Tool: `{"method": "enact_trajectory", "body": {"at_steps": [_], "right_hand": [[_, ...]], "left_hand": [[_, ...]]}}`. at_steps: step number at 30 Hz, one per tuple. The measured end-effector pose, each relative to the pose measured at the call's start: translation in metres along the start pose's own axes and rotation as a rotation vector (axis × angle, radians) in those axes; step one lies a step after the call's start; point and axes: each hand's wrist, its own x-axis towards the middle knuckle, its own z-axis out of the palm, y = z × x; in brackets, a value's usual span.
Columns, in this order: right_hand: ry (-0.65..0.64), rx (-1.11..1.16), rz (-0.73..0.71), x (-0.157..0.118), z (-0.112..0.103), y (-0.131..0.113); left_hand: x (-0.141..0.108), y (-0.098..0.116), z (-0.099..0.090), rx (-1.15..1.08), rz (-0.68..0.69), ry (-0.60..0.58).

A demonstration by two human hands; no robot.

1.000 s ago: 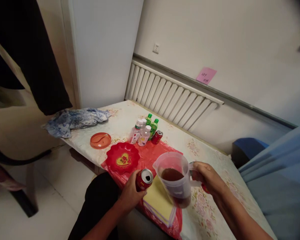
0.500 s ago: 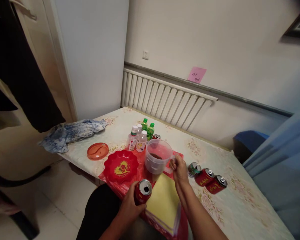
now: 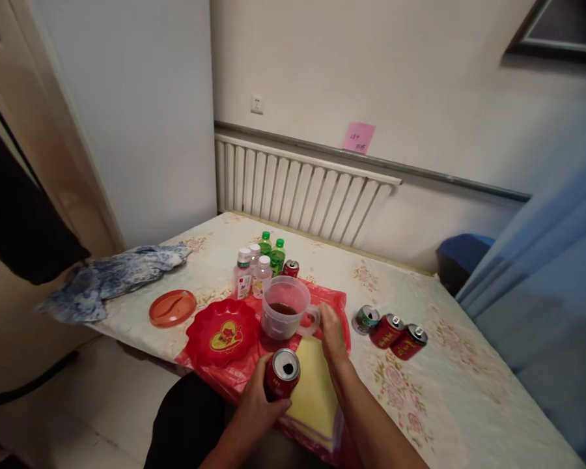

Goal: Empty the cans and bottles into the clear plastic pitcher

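My left hand (image 3: 258, 400) is wrapped round an opened red can (image 3: 282, 374), held upright at the table's near edge. A clear plastic jug (image 3: 279, 324) with dark liquid stands on the red plastic sheet (image 3: 329, 299), its handle turned right. Beside that handle is my right hand (image 3: 333, 332), open, its fingers partly hidden by the back of the hand. The jug's handle shows outside my grasp. Left of the jug lies a red scalloped plate (image 3: 202, 339). A yellow sheet (image 3: 312, 387) lies between my hands.
Several small bottles (image 3: 261, 277) and a red can (image 3: 291, 268) stand behind the jug. Three cans (image 3: 387, 331) are on the right. An orange lid (image 3: 172, 308) and a blue patterned cloth (image 3: 122, 280) lie on the left. A blue curtain (image 3: 532, 280) hangs at the right.
The jug has come down onto the red sheet, and my right hand has let go of its handle. My left hand still holds the can. The camera view has shifted right.
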Motion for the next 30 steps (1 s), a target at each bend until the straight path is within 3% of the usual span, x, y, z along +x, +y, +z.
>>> {"method": "enact_trajectory", "body": {"at_steps": [3,4,9,12,17,24,30], "right_hand": [[0.131,-0.029,0.031,-0.019,-0.025,-0.001],[0.112,-0.028,0.050,-0.029,-0.033,-0.002],[-0.355,0.088,0.136,-0.082,-0.060,-0.016],[-0.421,0.043,0.089,-0.100,-0.069,-0.027],[-0.270,-0.076,0.087,-0.109,-0.086,-0.033],[-0.072,-0.047,0.042,-0.118,-0.114,-0.025],[0.156,-0.142,0.061,-0.108,-0.166,-0.006]], "left_hand": [[0.003,0.004,0.009,-0.009,0.025,-0.043],[0.005,0.005,0.012,-0.009,0.036,-0.059],[0.013,0.011,0.035,-0.002,0.084,-0.156],[0.018,0.012,0.053,-0.015,0.130,-0.226],[0.025,0.008,0.084,-0.008,0.189,-0.319],[0.024,0.021,0.128,-0.055,0.146,-0.460],[0.026,0.009,0.148,0.022,0.172,-0.463]]}}
